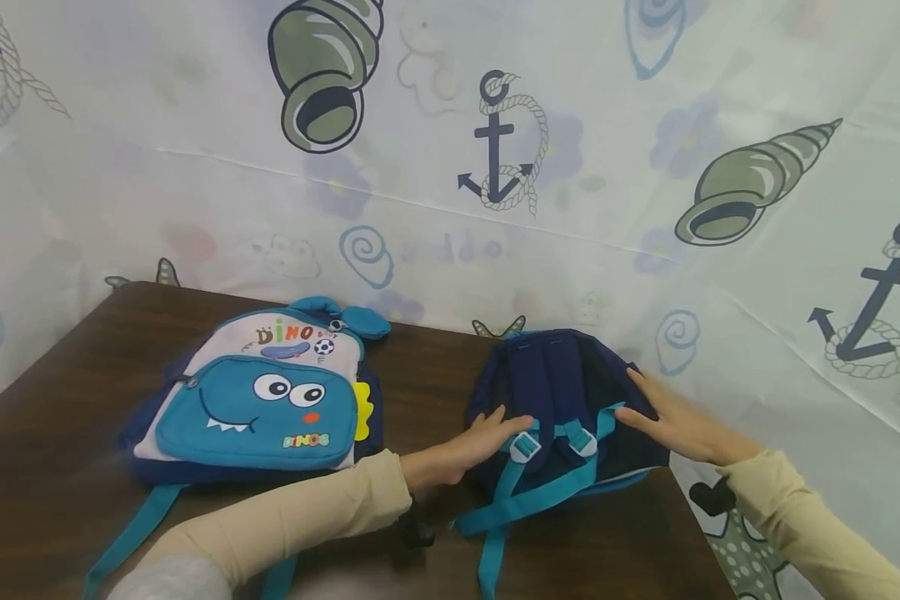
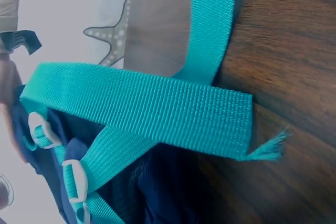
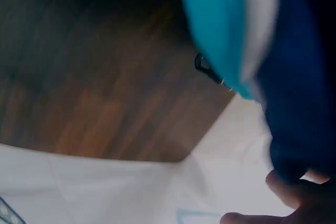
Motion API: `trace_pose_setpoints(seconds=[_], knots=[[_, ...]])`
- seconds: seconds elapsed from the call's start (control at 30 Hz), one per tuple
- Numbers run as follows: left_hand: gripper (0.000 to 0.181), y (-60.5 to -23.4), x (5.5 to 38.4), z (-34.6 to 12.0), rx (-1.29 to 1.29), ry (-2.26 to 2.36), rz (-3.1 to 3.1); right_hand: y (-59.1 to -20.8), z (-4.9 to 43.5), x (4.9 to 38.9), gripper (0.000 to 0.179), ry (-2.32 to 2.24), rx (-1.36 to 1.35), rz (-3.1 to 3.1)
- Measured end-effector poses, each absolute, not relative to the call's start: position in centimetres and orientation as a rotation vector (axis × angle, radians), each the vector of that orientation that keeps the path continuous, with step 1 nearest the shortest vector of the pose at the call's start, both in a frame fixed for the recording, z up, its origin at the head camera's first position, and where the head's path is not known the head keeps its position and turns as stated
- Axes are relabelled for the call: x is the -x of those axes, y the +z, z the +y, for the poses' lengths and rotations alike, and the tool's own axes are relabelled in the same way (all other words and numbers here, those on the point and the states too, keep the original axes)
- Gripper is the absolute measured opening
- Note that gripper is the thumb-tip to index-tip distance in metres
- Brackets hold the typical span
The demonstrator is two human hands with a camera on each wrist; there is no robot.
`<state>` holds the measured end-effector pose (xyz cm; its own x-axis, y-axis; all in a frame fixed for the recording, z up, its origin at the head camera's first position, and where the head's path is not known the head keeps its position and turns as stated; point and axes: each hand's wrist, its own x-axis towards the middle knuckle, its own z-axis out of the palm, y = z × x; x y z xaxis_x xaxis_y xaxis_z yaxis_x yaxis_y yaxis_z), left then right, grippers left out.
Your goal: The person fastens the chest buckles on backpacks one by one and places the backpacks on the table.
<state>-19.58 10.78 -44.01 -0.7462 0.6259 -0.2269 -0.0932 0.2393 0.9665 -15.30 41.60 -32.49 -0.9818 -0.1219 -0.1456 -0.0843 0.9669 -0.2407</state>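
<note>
A dark blue backpack (image 1: 555, 375) lies strap side up on the right of the table, with teal webbing and white strap buckles (image 1: 525, 447). My left hand (image 1: 476, 446) reaches over its left side, fingers spread near a buckle. At its right edge is my right hand (image 1: 675, 421), thumb over the back panel and a finger along the side. The right wrist view shows fingertips against the navy side (image 3: 299, 103), partly dark and blurred. Close in the left wrist view, loose teal straps (image 2: 142, 106) cross, one with a frayed end.
A teal and white dinosaur backpack (image 1: 255, 408) lies face up on the left of the brown wooden table (image 1: 60, 433), a teal strap trailing toward the front. Behind the table hangs a pale curtain (image 1: 420, 167) printed with shells and anchors.
</note>
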Motion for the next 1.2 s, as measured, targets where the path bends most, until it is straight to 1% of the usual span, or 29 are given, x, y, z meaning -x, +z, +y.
trace_pose_setpoints(seconds=[0.17,0.47,0.73,1.2], knots=[[0.097,-43.8,19.8,10.0,-0.487,1.529,1.932,-34.7,41.7,15.5,0.092,-0.429,0.155,2.945],[0.095,-43.8,20.1,8.4,-0.483,1.493,1.973,-38.1,41.5,15.4,0.093,-0.628,0.129,2.892],[0.093,-44.1,20.4,7.4,-0.464,1.465,2.003,-41.1,41.0,15.2,0.092,-0.639,0.079,2.827],[0.089,-43.9,20.0,5.3,-0.475,1.420,2.078,-44.6,39.3,15.4,0.092,-0.748,0.054,2.810]])
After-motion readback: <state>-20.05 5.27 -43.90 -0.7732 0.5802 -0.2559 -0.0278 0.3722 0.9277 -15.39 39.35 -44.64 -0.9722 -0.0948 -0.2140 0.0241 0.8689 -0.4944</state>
